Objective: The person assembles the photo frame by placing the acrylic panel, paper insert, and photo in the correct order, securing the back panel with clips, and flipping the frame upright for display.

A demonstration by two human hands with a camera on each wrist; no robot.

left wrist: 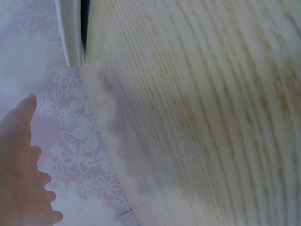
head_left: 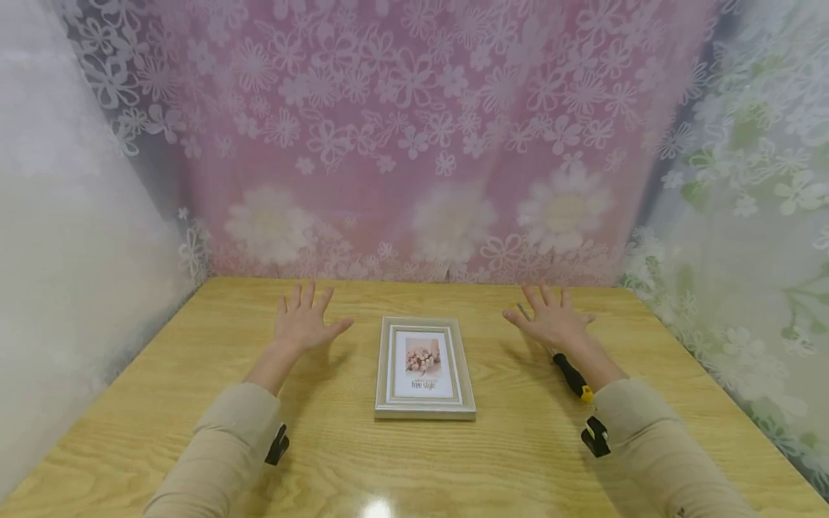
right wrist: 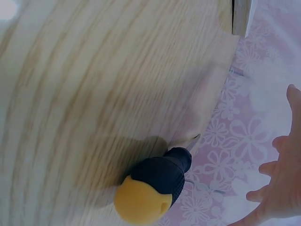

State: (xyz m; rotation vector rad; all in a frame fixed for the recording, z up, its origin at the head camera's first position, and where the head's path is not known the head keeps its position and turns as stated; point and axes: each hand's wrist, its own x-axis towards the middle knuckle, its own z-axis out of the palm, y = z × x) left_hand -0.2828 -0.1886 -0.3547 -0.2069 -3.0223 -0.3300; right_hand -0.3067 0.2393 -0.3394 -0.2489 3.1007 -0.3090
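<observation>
A silver-white picture frame (head_left: 424,410) with a pink flower print lies face up on the table, between both hands. My left hand (head_left: 303,325) is held with fingers spread to the left of the frame, touching nothing; the left wrist view shows that hand (left wrist: 21,174) at its left edge. On the other side, my right hand (head_left: 555,320) is also spread and holds nothing. Below it lies a screwdriver (head_left: 571,375) with a black and yellow handle, its shaft partly hidden by the hand. The right wrist view shows the screwdriver handle (right wrist: 153,183) close up.
The wood-grain table (head_left: 324,460) reaches back to a pink floral curtain (head_left: 414,180). A pale sheet (head_left: 71,237) hangs at the left and a green-white floral one (head_left: 732,252) at the right. Dark wrist cameras sit below both sleeves.
</observation>
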